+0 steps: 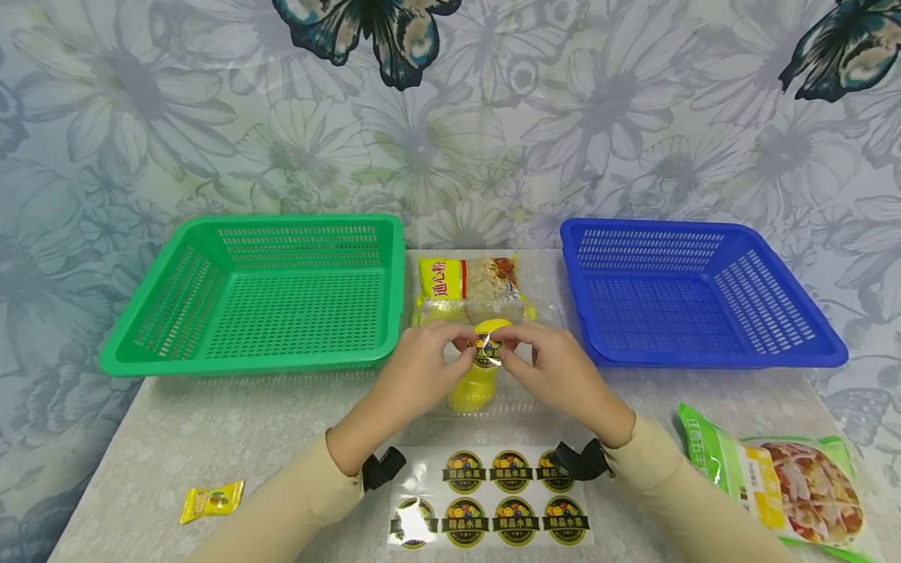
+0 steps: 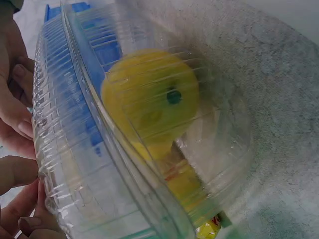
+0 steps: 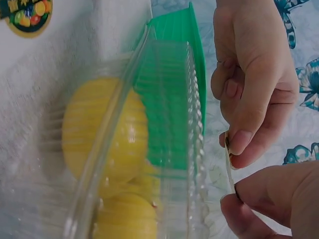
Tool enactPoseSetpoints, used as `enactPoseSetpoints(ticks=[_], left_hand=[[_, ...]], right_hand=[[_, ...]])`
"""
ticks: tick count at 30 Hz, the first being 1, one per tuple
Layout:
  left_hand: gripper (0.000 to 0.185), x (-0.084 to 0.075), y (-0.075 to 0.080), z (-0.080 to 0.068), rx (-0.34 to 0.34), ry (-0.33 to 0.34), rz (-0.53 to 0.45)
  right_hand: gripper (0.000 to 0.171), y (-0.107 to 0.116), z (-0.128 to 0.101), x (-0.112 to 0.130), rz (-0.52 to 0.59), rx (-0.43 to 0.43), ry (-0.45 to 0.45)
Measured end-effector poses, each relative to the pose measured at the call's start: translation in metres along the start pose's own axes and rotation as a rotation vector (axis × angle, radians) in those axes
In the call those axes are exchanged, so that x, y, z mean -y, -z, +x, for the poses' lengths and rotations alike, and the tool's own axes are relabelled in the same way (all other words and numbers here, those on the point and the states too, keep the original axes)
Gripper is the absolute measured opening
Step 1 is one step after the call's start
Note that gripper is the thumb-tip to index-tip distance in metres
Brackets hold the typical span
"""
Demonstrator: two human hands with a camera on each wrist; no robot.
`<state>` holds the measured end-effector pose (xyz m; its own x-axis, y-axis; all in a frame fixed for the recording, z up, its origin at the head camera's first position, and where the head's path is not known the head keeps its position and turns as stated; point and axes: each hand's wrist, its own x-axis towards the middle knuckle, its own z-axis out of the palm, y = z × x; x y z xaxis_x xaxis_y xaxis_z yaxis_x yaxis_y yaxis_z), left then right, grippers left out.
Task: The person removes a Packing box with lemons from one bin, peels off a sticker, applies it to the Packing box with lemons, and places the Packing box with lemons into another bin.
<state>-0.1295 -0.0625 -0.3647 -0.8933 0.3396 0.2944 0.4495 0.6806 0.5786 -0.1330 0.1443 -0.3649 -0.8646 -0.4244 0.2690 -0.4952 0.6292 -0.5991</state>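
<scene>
Left hand [image 1: 425, 363] and right hand [image 1: 552, 363], sticker [image 1: 486, 352] in pinch, above clear container [image 2: 60, 104] between green basket [image 1: 253, 365] and blue basket [image 1: 718, 358]

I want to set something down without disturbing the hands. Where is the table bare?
The widest bare patch of table lies between the green basket, the yellow packet and the left sleeve. A narrower strip separates the blue basket from the green bag. The middle is crowded: left hand, right hand, clear box, then sticker sheet in front.
</scene>
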Motion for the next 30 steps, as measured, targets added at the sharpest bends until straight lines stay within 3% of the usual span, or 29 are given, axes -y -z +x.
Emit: enactPoseSetpoints(ticks=[12, 23, 30], left_hand=[[0.013, 0.006, -0.009, 0.017, 0.026, 0.069, -0.005], [0.014, 0.010, -0.016, 0.021, 0.051, 0.106, 0.051], [0.015, 0.012, -0.018, 0.024, 0.068, 0.105, 0.037]], right_hand=[[0.016, -0.005, 0.016, -0.007, 0.004, 0.008, -0.143], [0.018, -0.012, 0.020, -0.014, -0.071, -0.016, -0.111], [0.018, -0.014, 0.020, -0.015, -0.108, -0.008, -0.126]])
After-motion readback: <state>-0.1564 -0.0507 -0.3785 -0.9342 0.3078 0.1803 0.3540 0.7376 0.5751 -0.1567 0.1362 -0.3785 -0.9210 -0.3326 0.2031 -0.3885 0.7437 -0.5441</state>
